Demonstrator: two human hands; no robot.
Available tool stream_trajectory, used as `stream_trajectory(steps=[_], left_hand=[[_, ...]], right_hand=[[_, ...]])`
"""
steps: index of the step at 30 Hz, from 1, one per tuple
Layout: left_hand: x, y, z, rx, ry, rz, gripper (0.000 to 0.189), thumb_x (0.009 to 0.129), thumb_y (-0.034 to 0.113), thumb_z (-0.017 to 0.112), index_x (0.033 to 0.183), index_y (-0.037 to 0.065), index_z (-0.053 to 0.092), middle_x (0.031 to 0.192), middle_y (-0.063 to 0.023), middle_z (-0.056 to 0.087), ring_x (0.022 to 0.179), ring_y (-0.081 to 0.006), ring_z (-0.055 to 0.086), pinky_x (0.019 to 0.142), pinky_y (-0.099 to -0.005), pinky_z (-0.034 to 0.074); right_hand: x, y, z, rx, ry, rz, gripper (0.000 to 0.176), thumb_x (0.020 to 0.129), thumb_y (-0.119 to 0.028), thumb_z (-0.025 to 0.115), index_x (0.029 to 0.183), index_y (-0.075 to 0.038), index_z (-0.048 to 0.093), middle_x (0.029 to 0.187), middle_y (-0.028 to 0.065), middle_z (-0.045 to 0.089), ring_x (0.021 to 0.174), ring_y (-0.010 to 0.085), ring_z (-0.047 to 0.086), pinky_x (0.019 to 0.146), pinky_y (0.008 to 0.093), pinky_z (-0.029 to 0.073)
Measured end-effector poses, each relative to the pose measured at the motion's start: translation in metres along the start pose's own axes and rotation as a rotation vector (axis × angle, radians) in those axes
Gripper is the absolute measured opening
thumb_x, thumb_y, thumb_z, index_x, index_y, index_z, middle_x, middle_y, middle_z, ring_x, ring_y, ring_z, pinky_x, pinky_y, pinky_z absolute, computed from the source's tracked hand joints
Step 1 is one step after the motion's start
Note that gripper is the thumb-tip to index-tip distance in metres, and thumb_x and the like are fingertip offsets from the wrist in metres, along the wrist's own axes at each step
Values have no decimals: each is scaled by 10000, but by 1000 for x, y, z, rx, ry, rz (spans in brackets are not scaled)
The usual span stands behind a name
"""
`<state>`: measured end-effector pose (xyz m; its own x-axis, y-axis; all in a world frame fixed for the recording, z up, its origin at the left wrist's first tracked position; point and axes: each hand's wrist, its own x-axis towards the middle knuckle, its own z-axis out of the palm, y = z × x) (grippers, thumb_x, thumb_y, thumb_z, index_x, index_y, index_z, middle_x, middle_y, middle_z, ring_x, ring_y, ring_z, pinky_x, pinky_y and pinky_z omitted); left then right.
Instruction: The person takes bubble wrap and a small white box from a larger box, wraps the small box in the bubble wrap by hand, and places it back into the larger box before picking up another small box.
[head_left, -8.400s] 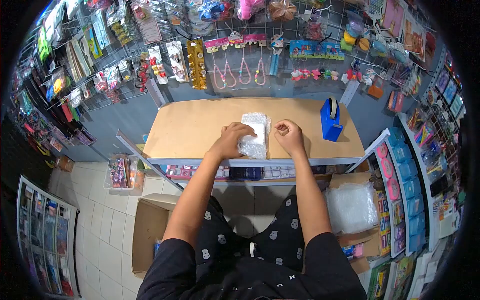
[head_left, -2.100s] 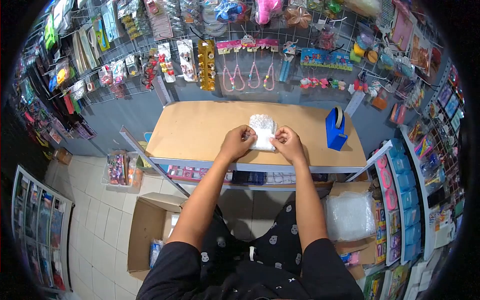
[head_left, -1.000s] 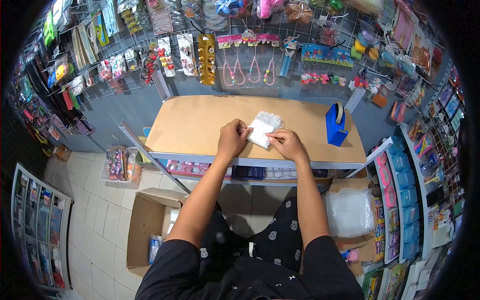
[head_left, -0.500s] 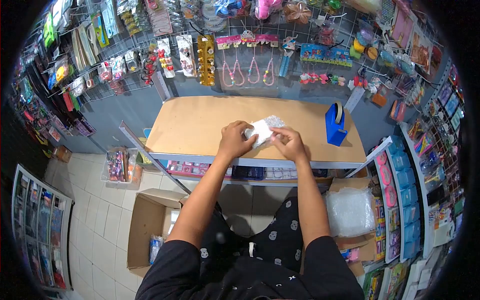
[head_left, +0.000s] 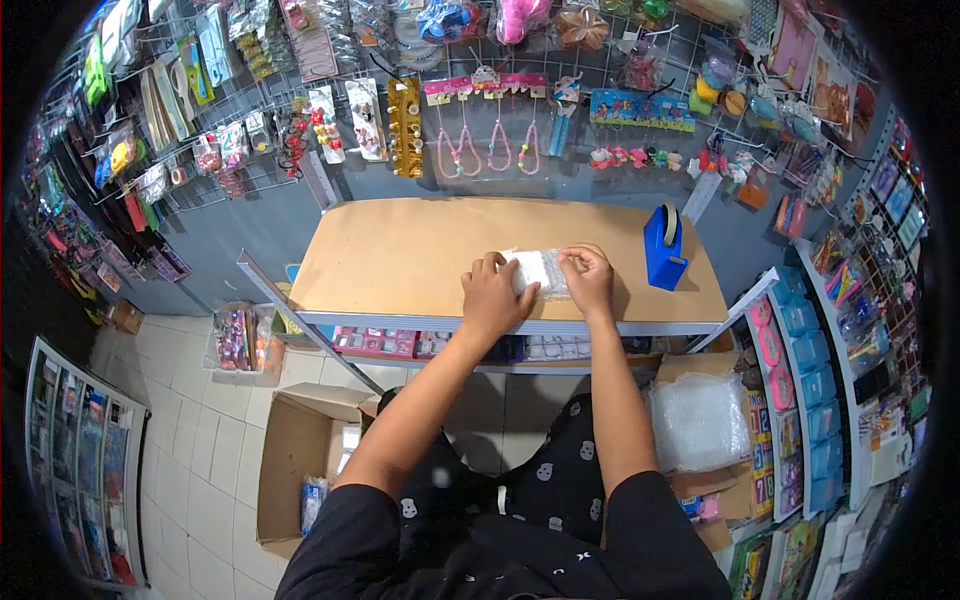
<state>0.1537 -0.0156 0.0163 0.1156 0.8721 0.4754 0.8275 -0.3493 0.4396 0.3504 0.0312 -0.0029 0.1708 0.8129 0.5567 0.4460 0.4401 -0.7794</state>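
Note:
On the tan tabletop [head_left: 400,245] lies a small flat white item [head_left: 530,266], its kind not clear, with clear bubble wrap [head_left: 553,272] around its right side. My left hand [head_left: 492,298] grips the item's left end, fingers over the far side and thumb along the near edge. With thumb and fingers pinched together, my right hand [head_left: 590,280] holds the right edge of the bubble wrap. A blue tape dispenser [head_left: 664,250] with a roll of tape stands to the right of my right hand.
Behind the table, a wire rack holds hanging accessories, including pink bead necklaces [head_left: 500,150]. An open cardboard box [head_left: 285,470] is on the floor at left. A stack of bubble wrap [head_left: 700,425] lies in a box at right, beside shelves of blue packs [head_left: 815,370].
The white item and wrap have turned from slanted to nearly level with the table edge. Both hands have shifted slightly right, and my right hand now pinches the wrap's outer edge.

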Motion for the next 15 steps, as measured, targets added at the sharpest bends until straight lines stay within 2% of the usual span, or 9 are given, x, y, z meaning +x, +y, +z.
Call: stream_trajectory(steps=[3,8,12,15], left_hand=[[-1,-5,5,40,11,32,537,881,465,722,1251,77,730,1295,-158,604,1245,-344,547,1002,-546,378],[10,-27,-3,26,-130,86,597,908,476,665,1374,102,666,1457,-168,567,1364,-345,487,1072,-572,324],[11,-25,-5,-9,-180,16,627,931,501,644,1389,73,653,1529,-198,527,1421,-354,457,1131,-566,280],[2,-7,-2,42,-97,6,647,948,512,626,1380,30,646,1526,-208,527,1435,-356,442,1134,-584,273]], right_hand=[[-1,0,1,-77,-57,-49,147,841,-156,779,925,-37,797,1137,121,725,1076,264,692,969,353,523],[-4,-4,4,-195,-136,-127,159,813,-198,808,898,-64,797,1111,122,736,1065,289,698,961,363,529],[-1,-14,0,-165,-262,-103,167,804,-194,824,834,-42,762,1021,105,732,967,278,704,880,356,541],[-1,-11,0,-131,-318,-143,189,807,-210,827,820,-38,749,968,82,721,877,238,696,805,343,545]])
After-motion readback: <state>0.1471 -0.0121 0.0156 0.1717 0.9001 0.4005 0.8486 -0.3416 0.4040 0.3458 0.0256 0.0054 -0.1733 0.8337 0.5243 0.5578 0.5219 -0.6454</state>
